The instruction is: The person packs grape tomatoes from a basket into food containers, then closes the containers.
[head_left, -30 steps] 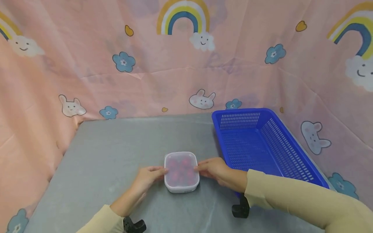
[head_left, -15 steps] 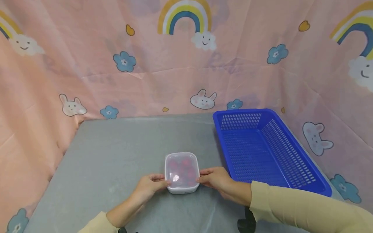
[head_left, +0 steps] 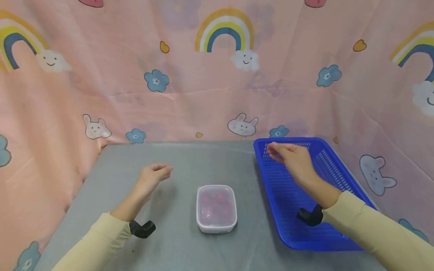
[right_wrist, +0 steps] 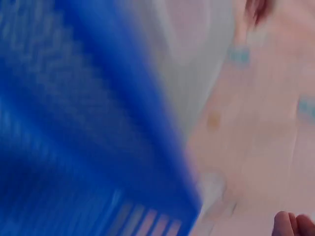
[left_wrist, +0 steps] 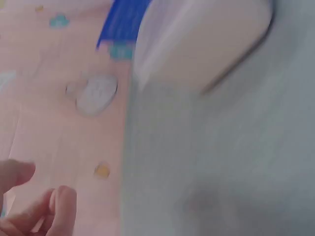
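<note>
A white square food container (head_left: 216, 210) with a translucent lid stands on the grey table, several red round things showing blurrily through the lid. Neither hand touches it. Up and to its left, my left hand (head_left: 150, 180) hovers over the table with loosely bent fingers, and the left wrist view shows a gap between thumb and fingertips (left_wrist: 64, 206). My right hand (head_left: 296, 162) is raised over the blue basket (head_left: 271, 199), its fingers loosely bent and holding nothing. Only a few of its fingertips (right_wrist: 283, 225) appear at the bottom corner of the right wrist view.
The blue slotted basket takes up the right side of the grey table (head_left: 169, 241), its left rim a short way from the container. A pink patterned cloth (head_left: 190, 75) hangs behind the table and along both sides. Black wrist cameras sit on both forearms.
Both hands have let go of the container and risen away from it, the left hand to the left, the right hand over the basket. The container stays on the table; the head view has shifted slightly.
</note>
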Motion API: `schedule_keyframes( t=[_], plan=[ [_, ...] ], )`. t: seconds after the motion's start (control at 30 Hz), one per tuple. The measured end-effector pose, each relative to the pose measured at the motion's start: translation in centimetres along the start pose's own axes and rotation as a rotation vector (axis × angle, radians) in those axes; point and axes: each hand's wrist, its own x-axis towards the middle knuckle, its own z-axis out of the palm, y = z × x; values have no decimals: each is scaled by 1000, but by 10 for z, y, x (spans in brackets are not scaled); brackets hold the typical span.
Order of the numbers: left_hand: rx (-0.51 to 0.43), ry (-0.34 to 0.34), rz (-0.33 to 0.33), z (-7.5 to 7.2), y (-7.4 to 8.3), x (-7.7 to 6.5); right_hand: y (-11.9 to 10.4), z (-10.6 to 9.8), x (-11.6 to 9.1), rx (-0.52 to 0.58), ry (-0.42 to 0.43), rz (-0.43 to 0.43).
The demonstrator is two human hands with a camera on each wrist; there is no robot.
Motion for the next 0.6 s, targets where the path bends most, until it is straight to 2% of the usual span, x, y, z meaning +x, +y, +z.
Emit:
schedule_keyframes(
  t=[0.1, 0.17, 0.27, 0.33, 0.37, 0.43, 0.6],
  plan=[
    [177, 133, 135, -7, 6, 23, 12, -25, 27, -343, 140, -203],
    [336, 216, 213, -7, 7, 38, 25, -36, 41, -589, 191, -297],
    [629, 254, 295, -3, 5, 57, 48, -46, 56, -862, 156, -361],
    [797, 241, 306, 3, -1, 65, 66, -49, 60, -997, 103, -352],
    [867, 232, 305, 6, -3, 68, 73, -50, 60, -1044, 87, -333],
    [942, 215, 288, 11, -7, 72, 87, -52, 60, -1100, 63, -306],
    [953, 216, 265, 18, -10, 72, 101, -52, 58, -1087, 55, -244]
  ],
)
